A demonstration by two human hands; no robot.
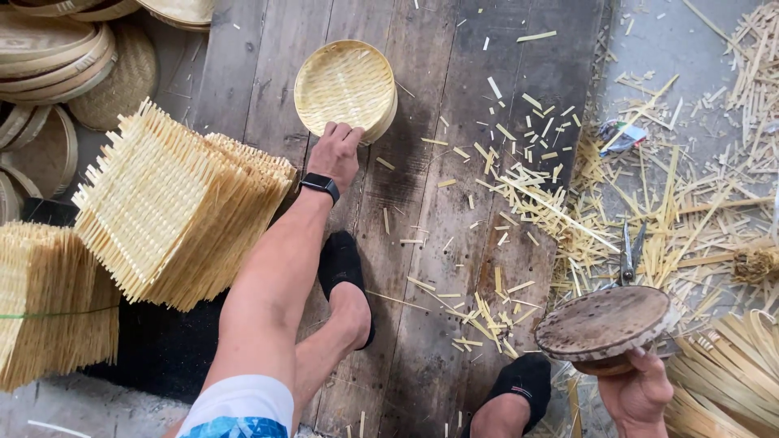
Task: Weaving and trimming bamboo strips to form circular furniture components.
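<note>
The person's left hand (335, 152) rested with its fingertips curled against the near rim of a small stack of round, pale-yellow woven bamboo trays (345, 88) lying on the dark wooden plank floor (442, 211). The fingers were bent and touching the rim rather than closed around it, so I would call that hand loose, not clamped. The stack sat just beyond the fingertips, away from the body, its flat woven face up. Such trays looked light, thin and a little springy; I judged them stiff enough to lift by the rim, though the weave could snag or crack if pinched hard in the middle. The rim nearest the fingers seemed the sound place to take hold.

The right hand (639, 393) was closed from below on a round, dark, worn wooden disc (604, 323), fingers wrapped under its near edge, the disc tilting up and away above the grip. It looked solid and heavier than the trays, rough enough not to slip.

Beside the left forearm, a pile of square woven bamboo mats (174, 207) leaned outward; past the disc lay metal shears (629, 255) among scattered bamboo offcuts (568, 203).
</note>
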